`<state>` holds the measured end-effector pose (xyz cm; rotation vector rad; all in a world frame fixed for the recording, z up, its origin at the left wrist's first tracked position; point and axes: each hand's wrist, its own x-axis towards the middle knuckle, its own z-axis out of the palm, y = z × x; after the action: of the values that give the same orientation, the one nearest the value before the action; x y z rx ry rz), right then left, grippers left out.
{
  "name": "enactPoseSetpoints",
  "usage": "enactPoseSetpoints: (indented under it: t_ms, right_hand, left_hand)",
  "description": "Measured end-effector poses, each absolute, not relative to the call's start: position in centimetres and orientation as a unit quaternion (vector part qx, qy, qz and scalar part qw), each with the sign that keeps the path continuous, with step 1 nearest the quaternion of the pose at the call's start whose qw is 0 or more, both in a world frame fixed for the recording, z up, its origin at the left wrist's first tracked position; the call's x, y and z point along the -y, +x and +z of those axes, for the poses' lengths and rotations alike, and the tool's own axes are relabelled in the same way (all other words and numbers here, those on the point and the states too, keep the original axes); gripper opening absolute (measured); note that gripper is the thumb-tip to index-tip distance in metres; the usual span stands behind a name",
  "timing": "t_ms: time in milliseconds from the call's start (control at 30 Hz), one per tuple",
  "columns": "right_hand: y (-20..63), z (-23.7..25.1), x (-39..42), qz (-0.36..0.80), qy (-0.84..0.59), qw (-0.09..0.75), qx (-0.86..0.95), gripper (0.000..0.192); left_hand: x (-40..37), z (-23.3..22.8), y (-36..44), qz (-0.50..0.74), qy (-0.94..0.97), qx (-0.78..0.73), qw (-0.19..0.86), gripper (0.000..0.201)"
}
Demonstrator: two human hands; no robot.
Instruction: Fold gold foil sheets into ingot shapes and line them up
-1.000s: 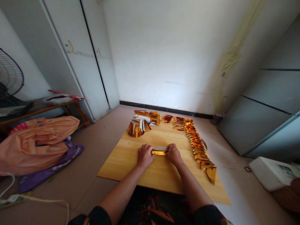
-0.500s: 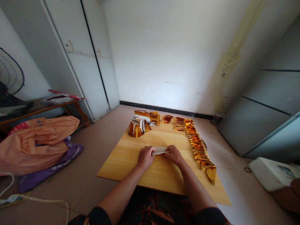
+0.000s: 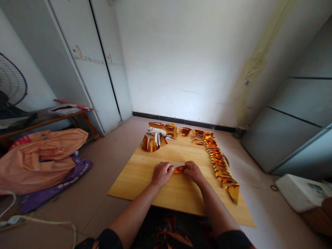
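A sheet of gold foil paper (image 3: 178,169) with a pale back is held between my two hands, low over the wooden board (image 3: 145,186). Its shiny gold face shows along the near side, with a whitish strip above. My left hand (image 3: 162,173) pinches its left end and my right hand (image 3: 193,171) pinches its right end. A long row of folded gold foil pieces (image 3: 219,160) runs down the board's right side. Loose gold sheets (image 3: 153,142) stand curled at the far left of the board, in front of more stacked foil paper (image 3: 171,130).
Two short groups of folded foil pieces (image 3: 198,137) lie along the far edge. On the floor at left are an orange bag (image 3: 44,155) and a purple bag (image 3: 62,183). A white box (image 3: 302,192) is at right. A cable (image 3: 52,221) crosses the floor.
The paper between my hands has turned or folded, so its gold side now shows below the pale strip. Both hands have barely shifted.
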<state>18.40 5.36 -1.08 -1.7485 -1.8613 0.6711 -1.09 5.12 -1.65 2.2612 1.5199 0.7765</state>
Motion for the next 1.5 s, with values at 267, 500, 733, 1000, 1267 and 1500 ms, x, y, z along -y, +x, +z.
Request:
enactPoseSetpoints:
  t_ms: [267,500,733,1000,1267,1500]
  right_hand:
    - [18.4,-2.6,-5.6,0.226,-0.631,0.273,0.690,0.015]
    - [18.0,-2.4,-5.3,0.207,-0.636,0.270,0.693,0.012]
    - [17.9,-1.8,-4.8,0.213,-0.631,0.261,0.699,0.010]
    - [18.2,-2.5,-3.0,0.166,-0.572,0.279,0.753,0.021]
    - [18.7,-3.2,-2.7,0.132,-0.577,0.260,0.763,0.035]
    - [17.2,-1.6,-3.9,0.142,-0.653,0.203,0.716,0.022]
  left_hand:
    - [-5.5,-2.1,-1.2,0.235,0.800,-0.530,0.155,0.029]
    - [-5.6,-2.2,-1.2,0.232,0.792,-0.547,0.139,0.015]
    - [-5.7,-2.4,-1.4,0.233,0.792,-0.546,0.144,0.025]
    - [-5.5,-2.7,-2.0,0.253,0.821,-0.495,0.128,0.035]
    - [-5.3,-2.9,-3.3,0.251,0.867,-0.420,0.098,0.035]
    - [-5.3,-2.2,-2.8,0.225,0.857,-0.454,0.100,0.030]
